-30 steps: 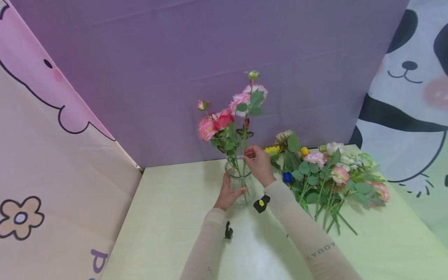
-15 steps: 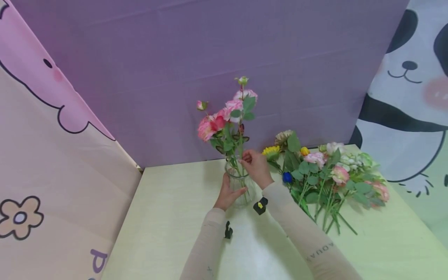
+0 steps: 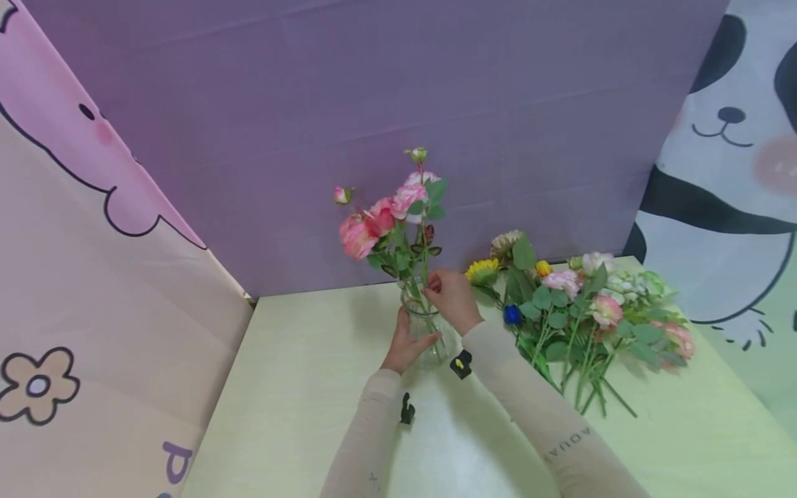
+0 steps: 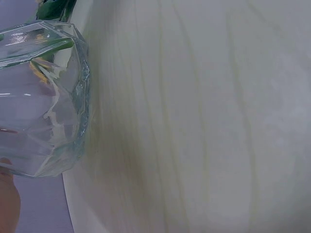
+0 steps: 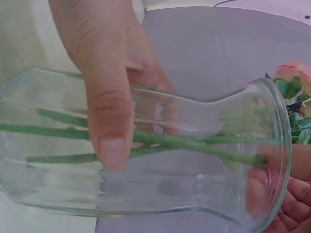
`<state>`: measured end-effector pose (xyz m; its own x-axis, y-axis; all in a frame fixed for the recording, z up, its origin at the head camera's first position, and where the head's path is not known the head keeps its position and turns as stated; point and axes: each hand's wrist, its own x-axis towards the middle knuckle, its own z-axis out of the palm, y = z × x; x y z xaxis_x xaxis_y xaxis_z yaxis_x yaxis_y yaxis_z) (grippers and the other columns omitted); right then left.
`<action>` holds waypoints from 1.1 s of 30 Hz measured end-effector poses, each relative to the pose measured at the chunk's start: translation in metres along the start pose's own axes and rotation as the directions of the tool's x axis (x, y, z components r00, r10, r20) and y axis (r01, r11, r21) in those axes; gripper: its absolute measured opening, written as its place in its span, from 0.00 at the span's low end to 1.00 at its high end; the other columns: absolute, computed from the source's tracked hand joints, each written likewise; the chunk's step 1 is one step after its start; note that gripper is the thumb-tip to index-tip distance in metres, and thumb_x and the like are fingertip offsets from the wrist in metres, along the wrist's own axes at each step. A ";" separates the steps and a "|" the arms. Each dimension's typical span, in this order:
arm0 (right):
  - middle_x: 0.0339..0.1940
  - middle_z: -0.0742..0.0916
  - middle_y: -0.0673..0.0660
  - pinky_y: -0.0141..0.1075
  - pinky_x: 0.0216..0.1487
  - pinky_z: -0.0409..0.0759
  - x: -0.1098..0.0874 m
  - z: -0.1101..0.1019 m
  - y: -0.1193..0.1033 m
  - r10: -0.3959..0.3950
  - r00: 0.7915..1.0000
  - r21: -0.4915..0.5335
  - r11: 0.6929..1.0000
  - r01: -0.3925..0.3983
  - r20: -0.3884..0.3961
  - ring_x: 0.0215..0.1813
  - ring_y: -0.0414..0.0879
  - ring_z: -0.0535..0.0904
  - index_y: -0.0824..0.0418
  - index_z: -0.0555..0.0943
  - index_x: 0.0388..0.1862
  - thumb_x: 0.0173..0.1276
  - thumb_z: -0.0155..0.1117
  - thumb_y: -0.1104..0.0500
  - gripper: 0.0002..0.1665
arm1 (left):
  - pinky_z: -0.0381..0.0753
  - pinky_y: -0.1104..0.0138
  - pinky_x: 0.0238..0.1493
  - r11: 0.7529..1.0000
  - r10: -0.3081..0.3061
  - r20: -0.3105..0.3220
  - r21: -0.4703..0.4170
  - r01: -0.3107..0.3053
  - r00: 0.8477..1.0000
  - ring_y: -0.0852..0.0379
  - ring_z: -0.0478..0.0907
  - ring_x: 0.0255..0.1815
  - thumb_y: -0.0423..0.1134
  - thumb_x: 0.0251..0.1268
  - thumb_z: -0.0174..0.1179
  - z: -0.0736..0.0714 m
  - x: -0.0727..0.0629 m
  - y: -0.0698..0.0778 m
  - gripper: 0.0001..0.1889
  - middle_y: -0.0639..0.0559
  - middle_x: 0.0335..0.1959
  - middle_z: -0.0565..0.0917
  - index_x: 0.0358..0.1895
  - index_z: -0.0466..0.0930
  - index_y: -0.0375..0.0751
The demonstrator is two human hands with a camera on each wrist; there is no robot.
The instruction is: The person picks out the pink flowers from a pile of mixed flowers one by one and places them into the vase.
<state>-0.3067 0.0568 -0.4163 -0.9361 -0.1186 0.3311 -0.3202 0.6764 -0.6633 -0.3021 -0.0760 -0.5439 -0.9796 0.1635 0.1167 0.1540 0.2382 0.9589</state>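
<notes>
Left hand [image 3: 406, 347] is gripping glass vase [image 5: 204, 184] toward surface's [image 3: 299, 360] back edge, apparently steadying it; right hand [image 3: 453, 301] is pinching stem [image 3: 425, 261] of pink flower [image 3: 409, 199] just above, likely controlling lean. Loose flowers [image 3: 606, 311] are lying toward right edge.

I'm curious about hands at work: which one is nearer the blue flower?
Right. The right hand is at the mouth of the glass vase, left of the blue flower; the left hand holds the vase lower down, farther left.
</notes>
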 end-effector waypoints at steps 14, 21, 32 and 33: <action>0.24 0.83 0.55 0.42 0.27 0.78 -0.001 -0.001 -0.016 0.054 0.994 -0.227 0.973 -0.031 0.098 0.26 0.49 0.78 0.64 0.79 0.28 0.58 0.67 0.64 0.05 | 0.45 0.43 0.71 0.997 -0.066 0.017 -0.030 0.066 0.998 0.46 0.43 0.76 0.50 0.50 0.69 0.001 -0.001 0.002 0.54 0.48 0.76 0.46 0.75 0.39 0.53; 0.26 0.84 0.57 0.44 0.31 0.81 -0.003 0.000 -0.021 0.073 0.991 -0.279 0.959 -0.040 0.108 0.29 0.52 0.81 0.65 0.80 0.30 0.58 0.68 0.63 0.06 | 0.44 0.44 0.72 0.997 -0.075 0.029 -0.023 0.075 0.997 0.44 0.41 0.76 0.52 0.52 0.68 0.001 -0.001 0.003 0.55 0.44 0.77 0.43 0.75 0.36 0.49; 0.30 0.86 0.61 0.47 0.36 0.82 -0.002 0.005 -0.018 0.012 0.996 -0.293 0.956 0.014 0.088 0.34 0.56 0.83 0.67 0.82 0.33 0.58 0.68 0.65 0.06 | 0.42 0.45 0.72 0.993 -0.115 0.030 -0.002 0.115 0.993 0.44 0.39 0.76 0.54 0.52 0.67 -0.001 -0.003 0.002 0.58 0.42 0.76 0.40 0.75 0.32 0.43; 0.30 0.86 0.61 0.47 0.36 0.82 -0.002 0.006 -0.017 0.007 0.996 -0.295 0.955 0.018 0.084 0.35 0.56 0.83 0.67 0.82 0.33 0.58 0.67 0.66 0.05 | 0.42 0.45 0.72 0.994 -0.112 0.030 0.000 0.112 0.993 0.44 0.39 0.76 0.54 0.52 0.67 -0.001 -0.003 0.001 0.58 0.42 0.76 0.40 0.75 0.32 0.43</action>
<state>-0.3000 0.0413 -0.4093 -0.9472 -0.1745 0.2691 -0.2803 0.8583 -0.4298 -0.2987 -0.0775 -0.5426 -0.9864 0.1646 0.0012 0.0436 0.2546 0.9661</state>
